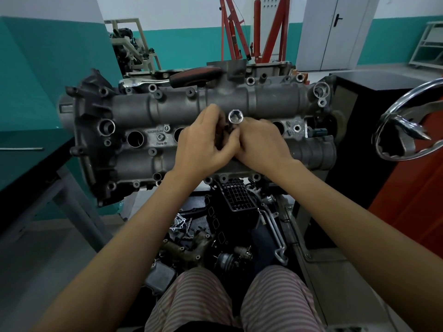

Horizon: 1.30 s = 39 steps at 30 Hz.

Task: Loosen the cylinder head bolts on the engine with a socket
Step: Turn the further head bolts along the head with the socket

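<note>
The grey cylinder head (167,109) of the engine lies across the middle of the view, with bolt holes and several round plug wells along it. A chrome socket (236,116) stands upright over the head's centre, open end up, its lower part hidden by my fingers. My left hand (203,142) and my right hand (261,142) meet around its shaft, fingers curled on it. A ratchet with a red-black handle (194,76) lies on the far side of the head.
A chrome ring spanner (405,130) sits on the black and orange cabinet (359,87) at right. A dark workbench (28,159) stands at left. Loose engine parts and a black grille (237,195) lie below the engine. A red engine crane (254,29) stands behind.
</note>
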Each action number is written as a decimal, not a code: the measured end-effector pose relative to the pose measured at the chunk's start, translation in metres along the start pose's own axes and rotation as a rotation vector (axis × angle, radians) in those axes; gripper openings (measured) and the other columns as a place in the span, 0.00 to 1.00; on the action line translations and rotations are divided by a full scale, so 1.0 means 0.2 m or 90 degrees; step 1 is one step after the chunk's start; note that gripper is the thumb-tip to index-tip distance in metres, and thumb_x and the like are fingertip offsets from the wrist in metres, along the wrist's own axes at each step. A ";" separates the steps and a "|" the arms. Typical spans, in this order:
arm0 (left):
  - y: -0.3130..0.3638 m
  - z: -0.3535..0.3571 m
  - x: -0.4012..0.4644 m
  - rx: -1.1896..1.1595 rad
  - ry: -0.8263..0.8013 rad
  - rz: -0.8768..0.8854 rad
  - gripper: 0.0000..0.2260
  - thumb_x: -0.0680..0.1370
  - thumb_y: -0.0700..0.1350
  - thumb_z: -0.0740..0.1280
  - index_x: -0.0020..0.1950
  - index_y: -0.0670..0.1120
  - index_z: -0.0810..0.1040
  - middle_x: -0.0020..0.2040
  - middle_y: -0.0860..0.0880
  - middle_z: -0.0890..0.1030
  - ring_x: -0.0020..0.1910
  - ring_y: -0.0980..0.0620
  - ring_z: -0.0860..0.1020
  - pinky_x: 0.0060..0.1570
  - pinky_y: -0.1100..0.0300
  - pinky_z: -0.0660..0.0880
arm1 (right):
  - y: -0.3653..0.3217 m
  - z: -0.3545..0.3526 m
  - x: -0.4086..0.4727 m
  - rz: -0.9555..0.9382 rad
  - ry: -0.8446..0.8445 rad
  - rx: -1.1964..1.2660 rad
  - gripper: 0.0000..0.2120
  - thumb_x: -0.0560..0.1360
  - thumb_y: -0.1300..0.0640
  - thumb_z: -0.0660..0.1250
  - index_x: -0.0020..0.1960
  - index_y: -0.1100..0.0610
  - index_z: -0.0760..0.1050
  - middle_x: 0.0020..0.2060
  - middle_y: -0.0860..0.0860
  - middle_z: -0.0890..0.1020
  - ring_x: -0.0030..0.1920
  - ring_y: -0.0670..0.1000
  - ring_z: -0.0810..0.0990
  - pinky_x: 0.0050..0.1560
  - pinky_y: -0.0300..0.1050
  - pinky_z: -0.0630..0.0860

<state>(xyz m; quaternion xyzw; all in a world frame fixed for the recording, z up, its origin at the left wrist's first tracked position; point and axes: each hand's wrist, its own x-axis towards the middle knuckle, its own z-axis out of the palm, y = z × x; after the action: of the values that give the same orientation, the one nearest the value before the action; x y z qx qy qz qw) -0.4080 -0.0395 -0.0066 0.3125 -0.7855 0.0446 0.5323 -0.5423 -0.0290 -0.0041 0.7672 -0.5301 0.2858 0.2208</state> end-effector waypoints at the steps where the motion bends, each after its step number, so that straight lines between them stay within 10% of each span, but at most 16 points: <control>1: 0.00 0.00 0.00 0.001 0.007 -0.003 0.14 0.74 0.51 0.60 0.41 0.39 0.71 0.35 0.51 0.71 0.32 0.52 0.69 0.30 0.53 0.69 | -0.01 0.00 0.00 0.001 0.013 0.012 0.15 0.75 0.50 0.55 0.52 0.61 0.70 0.46 0.56 0.80 0.43 0.59 0.77 0.41 0.45 0.62; 21: 0.00 0.01 0.00 0.035 0.053 0.011 0.15 0.74 0.50 0.66 0.32 0.41 0.73 0.28 0.54 0.67 0.27 0.58 0.64 0.30 0.65 0.59 | -0.01 -0.01 0.00 -0.009 -0.002 0.015 0.17 0.76 0.48 0.57 0.49 0.60 0.77 0.43 0.57 0.82 0.44 0.59 0.77 0.44 0.47 0.64; 39: 0.02 0.00 -0.01 0.063 0.005 0.022 0.14 0.75 0.50 0.59 0.41 0.39 0.73 0.34 0.51 0.73 0.30 0.48 0.73 0.27 0.56 0.67 | -0.01 -0.02 -0.01 -0.009 0.004 0.008 0.12 0.76 0.53 0.57 0.50 0.62 0.70 0.42 0.58 0.80 0.40 0.60 0.77 0.42 0.47 0.65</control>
<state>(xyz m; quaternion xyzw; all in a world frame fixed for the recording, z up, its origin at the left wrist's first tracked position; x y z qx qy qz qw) -0.4106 -0.0358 -0.0073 0.3244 -0.7857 0.0937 0.5183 -0.5410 -0.0251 -0.0025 0.7714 -0.5222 0.2896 0.2199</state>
